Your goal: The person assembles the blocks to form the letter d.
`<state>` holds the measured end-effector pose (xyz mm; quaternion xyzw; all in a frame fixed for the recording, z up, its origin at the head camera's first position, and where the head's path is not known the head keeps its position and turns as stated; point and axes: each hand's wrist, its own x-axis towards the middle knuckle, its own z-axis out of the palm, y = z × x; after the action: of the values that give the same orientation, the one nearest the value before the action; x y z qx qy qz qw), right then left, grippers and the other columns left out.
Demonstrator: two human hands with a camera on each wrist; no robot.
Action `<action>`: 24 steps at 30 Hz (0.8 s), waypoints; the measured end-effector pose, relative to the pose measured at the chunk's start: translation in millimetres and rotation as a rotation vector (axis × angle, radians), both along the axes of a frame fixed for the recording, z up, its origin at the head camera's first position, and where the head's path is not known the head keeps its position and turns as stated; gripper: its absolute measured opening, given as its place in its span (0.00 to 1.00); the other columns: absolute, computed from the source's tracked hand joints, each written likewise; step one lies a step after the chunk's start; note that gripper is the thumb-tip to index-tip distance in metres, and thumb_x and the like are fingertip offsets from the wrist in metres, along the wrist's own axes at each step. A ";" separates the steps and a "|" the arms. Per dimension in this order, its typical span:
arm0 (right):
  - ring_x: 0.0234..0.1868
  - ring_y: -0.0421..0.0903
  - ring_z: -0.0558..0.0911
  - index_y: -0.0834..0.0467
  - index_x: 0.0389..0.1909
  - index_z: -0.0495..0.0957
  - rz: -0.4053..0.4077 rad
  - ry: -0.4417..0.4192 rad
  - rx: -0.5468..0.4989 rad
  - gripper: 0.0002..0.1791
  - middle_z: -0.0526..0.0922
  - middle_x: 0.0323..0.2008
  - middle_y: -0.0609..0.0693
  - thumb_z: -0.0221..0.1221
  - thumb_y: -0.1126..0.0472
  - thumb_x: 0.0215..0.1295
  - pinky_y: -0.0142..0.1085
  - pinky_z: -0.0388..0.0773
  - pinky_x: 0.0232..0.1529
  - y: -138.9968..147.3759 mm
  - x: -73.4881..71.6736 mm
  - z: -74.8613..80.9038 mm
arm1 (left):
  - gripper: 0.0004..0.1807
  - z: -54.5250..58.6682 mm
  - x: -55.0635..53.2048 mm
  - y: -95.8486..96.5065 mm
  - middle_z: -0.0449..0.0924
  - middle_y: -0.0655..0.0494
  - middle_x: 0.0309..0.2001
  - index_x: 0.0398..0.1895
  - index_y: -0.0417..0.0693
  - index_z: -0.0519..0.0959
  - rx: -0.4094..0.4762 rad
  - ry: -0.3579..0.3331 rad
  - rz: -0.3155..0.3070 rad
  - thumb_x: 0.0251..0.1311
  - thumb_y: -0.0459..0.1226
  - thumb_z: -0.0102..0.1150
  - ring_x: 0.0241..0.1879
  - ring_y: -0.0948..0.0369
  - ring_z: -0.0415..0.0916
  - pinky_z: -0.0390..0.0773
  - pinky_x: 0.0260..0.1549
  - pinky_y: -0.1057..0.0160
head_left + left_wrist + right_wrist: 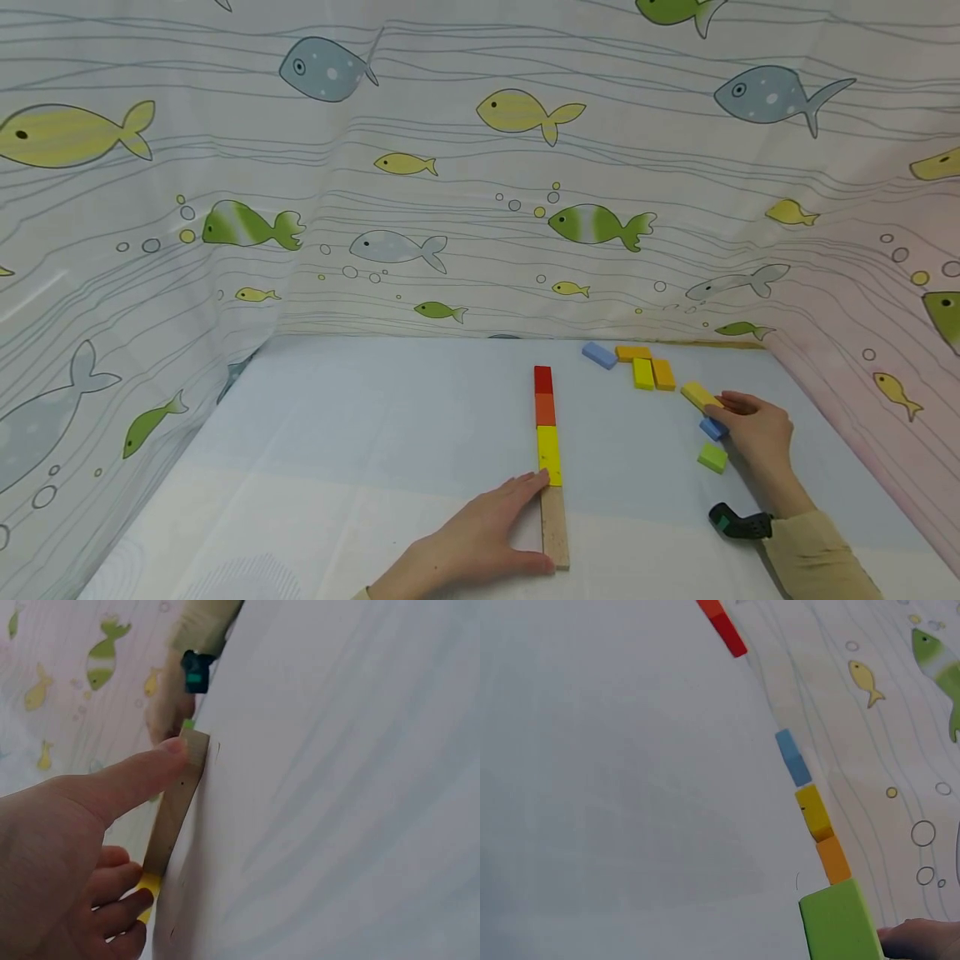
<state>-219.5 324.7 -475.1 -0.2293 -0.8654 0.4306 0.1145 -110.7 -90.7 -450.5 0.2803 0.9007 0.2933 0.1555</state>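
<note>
A straight row on the table joins a red block (pixel 543 380), an orange-red block (pixel 545 409), a yellow block (pixel 550 455) and a plain wooden block (pixel 555 528). My left hand (pixel 483 529) lies along the row's left side, fingertips on the yellow block and thumb by the near end of the wooden block (pixel 174 814). At the right, my right hand (pixel 756 429) pinches the end of another yellow block (pixel 701 397) between thumb and fingers. Just below it are a blue block (pixel 713 428), partly covered by the hand, and a green block (pixel 712 457).
Toward the back right lie a light blue block (pixel 600 355), an orange block (pixel 633 353), a short yellow block (pixel 642 373) and another orange block (pixel 663 375). A fish-printed curtain (pixel 465 200) surrounds the table. A black device (pixel 738 523) is at the right wrist.
</note>
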 end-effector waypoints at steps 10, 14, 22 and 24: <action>0.61 0.58 0.76 0.63 0.66 0.73 0.015 0.001 -0.030 0.35 0.79 0.60 0.64 0.65 0.46 0.65 0.55 0.73 0.64 -1.0 0.3 2.6 | 0.52 -0.4 0.0 0.0 0.59 0.63 0.76 0.78 0.63 0.56 0.008 0.014 -0.006 0.52 0.65 0.66 0.74 0.58 0.60 0.67 0.70 0.50; 0.59 0.54 0.78 0.60 0.67 0.73 0.027 0.010 -0.034 0.33 0.80 0.61 0.61 0.65 0.47 0.66 0.49 0.77 0.62 -6.5 1.2 6.9 | 0.52 -1.3 -0.4 -0.3 0.59 0.62 0.76 0.78 0.62 0.57 0.019 0.024 -0.015 0.52 0.65 0.66 0.74 0.59 0.60 0.67 0.70 0.51; 0.42 0.28 0.76 0.59 0.66 0.75 0.086 0.062 -0.071 0.34 0.80 0.60 0.59 0.66 0.46 0.64 0.14 0.73 0.37 -22.3 2.5 16.3 | 0.52 -2.6 -0.9 -1.3 0.60 0.61 0.76 0.78 0.61 0.57 0.020 0.045 -0.020 0.52 0.66 0.66 0.74 0.59 0.60 0.67 0.70 0.51; 0.40 0.26 0.76 0.59 0.65 0.75 0.098 0.069 -0.079 0.34 0.81 0.60 0.59 0.67 0.46 0.63 0.13 0.73 0.38 -26.4 2.2 18.5 | 0.52 -2.9 -1.3 -1.5 0.59 0.62 0.76 0.78 0.62 0.57 0.018 0.045 -0.018 0.52 0.66 0.66 0.74 0.59 0.60 0.67 0.70 0.51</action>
<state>-217.2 298.3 -456.5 -0.1758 -0.8534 0.4773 0.1141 -112.0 -92.2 -453.4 0.2965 0.8987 0.2935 0.1353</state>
